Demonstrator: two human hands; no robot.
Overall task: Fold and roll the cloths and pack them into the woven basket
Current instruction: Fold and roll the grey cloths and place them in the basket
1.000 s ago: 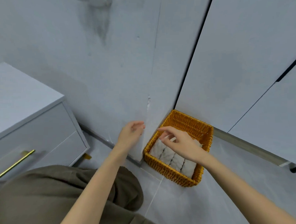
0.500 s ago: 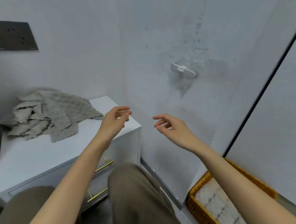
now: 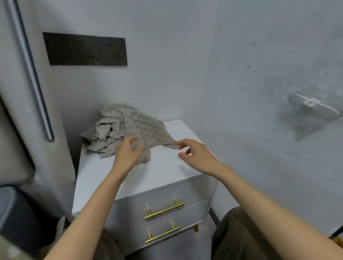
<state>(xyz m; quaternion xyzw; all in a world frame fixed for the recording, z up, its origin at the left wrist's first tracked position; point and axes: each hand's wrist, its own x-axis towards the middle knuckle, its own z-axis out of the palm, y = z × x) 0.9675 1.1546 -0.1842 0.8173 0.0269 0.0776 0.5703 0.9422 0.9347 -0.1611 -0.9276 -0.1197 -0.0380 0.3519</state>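
Note:
A heap of grey-beige waffle-textured cloths (image 3: 127, 127) lies at the back of a white nightstand top (image 3: 160, 169). My left hand (image 3: 128, 152) is over the front flap of the top cloth, with thumb and fingers loosely curved and the cloth showing between them. My right hand (image 3: 196, 154) hovers just right of the cloth's pointed right corner, thumb and forefinger spread apart and holding nothing. A sliver of the orange woven basket (image 3: 342, 243) shows at the lower right edge; its contents are out of view.
The nightstand has two drawers with gold bar handles (image 3: 163, 210). A black socket panel (image 3: 85, 49) sits on the wall behind, and a white wall hook (image 3: 313, 107) is on the right wall. A padded headboard and bed edge are at the left. My knees flank the nightstand.
My view has swung left from the basket on the floor to the nightstand. Both hands have moved from the basket up to the cloth heap.

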